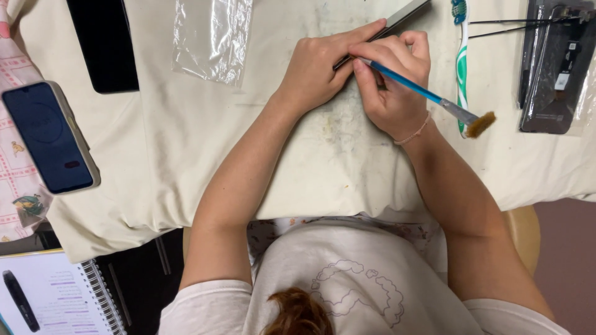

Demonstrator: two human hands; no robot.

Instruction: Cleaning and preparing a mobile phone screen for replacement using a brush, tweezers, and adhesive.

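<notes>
My left hand (320,65) rests on the cream cloth (186,142) and presses on a thin dark flat device (397,17) that lies on its edge, its forefinger stretched along it. My right hand (391,80) grips a blue-handled paintbrush (428,93), bristles pointing away to the lower right, with the handle's tip against the device. Both hands touch each other over the device.
A green and white toothbrush (462,62) lies right of my hands. A phone body in a plastic bag (555,68) and tweezers (515,25) lie far right. A clear plastic bag (211,37), a black slab (102,43), a blue phone (49,136) and a notebook with pen (49,298) lie left.
</notes>
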